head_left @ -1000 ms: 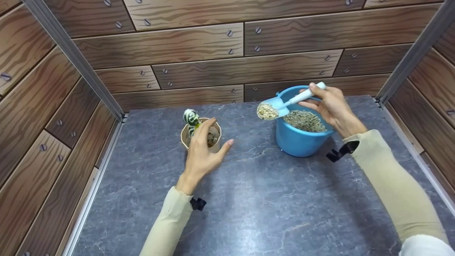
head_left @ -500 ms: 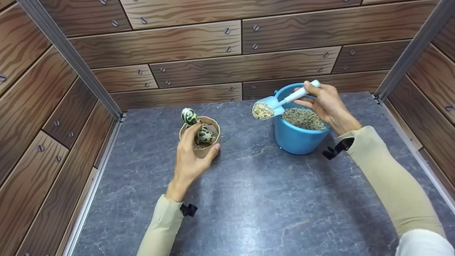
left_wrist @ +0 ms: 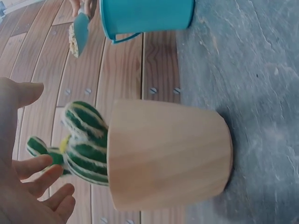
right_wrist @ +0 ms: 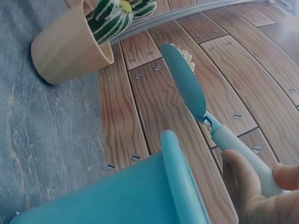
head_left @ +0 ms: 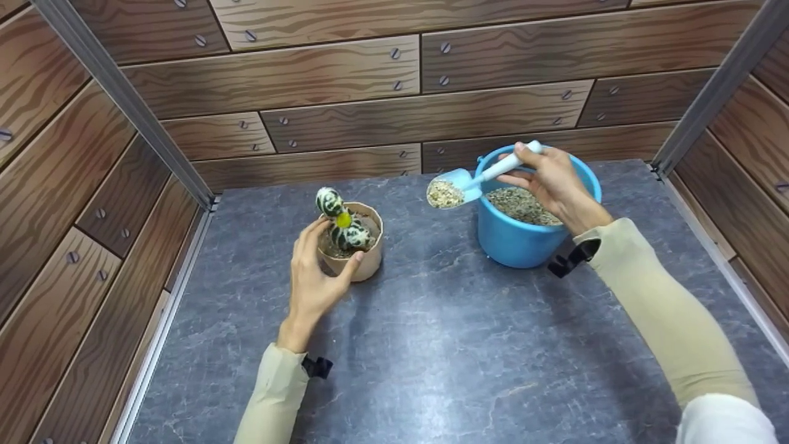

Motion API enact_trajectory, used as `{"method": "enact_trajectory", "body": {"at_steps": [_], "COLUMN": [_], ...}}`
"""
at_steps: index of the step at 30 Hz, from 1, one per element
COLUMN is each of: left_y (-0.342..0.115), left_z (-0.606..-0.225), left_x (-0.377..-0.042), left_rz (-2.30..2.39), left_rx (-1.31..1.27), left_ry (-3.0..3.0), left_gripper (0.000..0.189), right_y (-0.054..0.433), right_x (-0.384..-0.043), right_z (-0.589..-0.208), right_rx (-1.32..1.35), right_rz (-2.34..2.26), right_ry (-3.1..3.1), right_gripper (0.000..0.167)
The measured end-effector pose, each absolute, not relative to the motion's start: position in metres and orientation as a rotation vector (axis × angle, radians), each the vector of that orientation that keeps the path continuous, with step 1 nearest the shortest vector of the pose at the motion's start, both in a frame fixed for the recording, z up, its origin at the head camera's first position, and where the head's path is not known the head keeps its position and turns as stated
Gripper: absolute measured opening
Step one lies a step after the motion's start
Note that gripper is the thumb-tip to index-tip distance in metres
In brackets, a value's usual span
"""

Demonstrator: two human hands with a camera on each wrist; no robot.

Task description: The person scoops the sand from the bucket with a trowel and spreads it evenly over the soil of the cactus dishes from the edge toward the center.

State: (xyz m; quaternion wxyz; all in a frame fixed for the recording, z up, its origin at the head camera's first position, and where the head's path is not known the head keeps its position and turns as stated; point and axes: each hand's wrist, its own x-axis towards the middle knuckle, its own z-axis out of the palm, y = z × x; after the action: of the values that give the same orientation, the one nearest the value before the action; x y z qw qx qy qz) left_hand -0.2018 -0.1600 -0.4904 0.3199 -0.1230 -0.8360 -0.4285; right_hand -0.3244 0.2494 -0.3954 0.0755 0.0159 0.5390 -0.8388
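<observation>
My right hand [head_left: 558, 188] grips the white handle of a light-blue hand trowel [head_left: 470, 185], its blade loaded with pale, coarse grit [head_left: 445, 193]. The trowel is held in the air at the left rim of a blue bucket [head_left: 515, 246] partly filled with greyish-brown gravel [head_left: 523, 205]. On the left, a beige pot [left_wrist: 168, 154] holds a green-and-white striped cactus [left_wrist: 88, 158] with a yellow bloom. My left hand [head_left: 313, 271] is beside the near left of the pot. Its fingers are spread near the cactus and, in the left wrist view, apart from the pot wall.
Pot and bucket stand on a grey marbled tabletop [head_left: 425, 320], with a gap between them. Wood-plank panels [head_left: 345, 98] rise behind and at both sides, joined by metal corner posts [head_left: 123, 98].
My left hand has moved left and down from over the pot, uncovering the cactus. The right hand has brought the loaded trowel slightly left.
</observation>
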Motion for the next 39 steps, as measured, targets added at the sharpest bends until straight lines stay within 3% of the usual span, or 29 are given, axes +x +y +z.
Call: {"method": "enact_trajectory", "body": {"at_steps": [5,11,26,39], "left_y": [-0.165,-0.169,-0.178,-0.182], "left_z": [-0.495,-0.505,-0.529,-0.542], "left_x": [-0.205,-0.212,-0.228,-0.235], "left_rz": [-1.133,-1.135,-1.194,-1.246], "left_rx": [-0.277,-0.241,-0.069,-0.098], "left_ry": [-2.212,-2.224,-2.371,-2.339], "left_gripper": [0.081,0.084,0.110,0.109], "right_y": [0.243,0.236,0.217,0.202], "right_x": [-0.327,-0.328,-0.331,-0.332], "right_z": [-0.397,-0.397,-0.398,-0.398], "right_rx": [0.028,0.014,0.059,0.052], "right_rz": [-2.508,-2.499,-2.498,-2.477], "right_ry": [1.600,1.599,1.611,1.649], "right_gripper": [0.029,0.035,0.030,0.033]}}
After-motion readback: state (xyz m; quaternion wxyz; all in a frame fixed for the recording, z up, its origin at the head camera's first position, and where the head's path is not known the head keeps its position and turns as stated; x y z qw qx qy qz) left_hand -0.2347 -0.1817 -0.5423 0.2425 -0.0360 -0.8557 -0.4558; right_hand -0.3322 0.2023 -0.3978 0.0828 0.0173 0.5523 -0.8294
